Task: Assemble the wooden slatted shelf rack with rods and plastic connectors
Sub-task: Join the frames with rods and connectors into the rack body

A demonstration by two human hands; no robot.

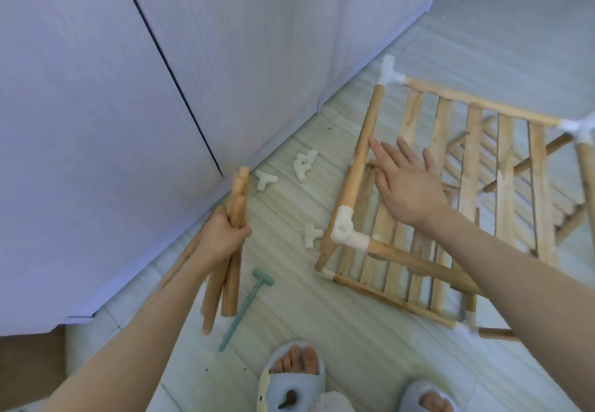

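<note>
Two pale grey foam slippers [291, 376] with bare toes showing stand on the light wood-grain plank floor [289, 308] at the bottom edge. Just ahead of them a slim mint-green plastic mallet [246, 307] lies flat on the floor. The left hand [222, 237] has its grip curled tight round a bundle of smooth round light-brown wooden rods [233, 250], held roughly upright above the floor near the base of a matte pale lavender cabinet [96, 122]. The right hand [407, 183] is spread with straight fingers over the half-built rack of rough flat wooden slats and round rods [444, 186], its fingertips touching the left side rod; that grip holds nothing. Glossy white plastic corner connectors [346, 233] join the rack's rods at its corners. Several loose white plastic three-way connectors [304, 165] lie on the floor between the cabinet base and the rack. No writing can be read anywhere.
</note>
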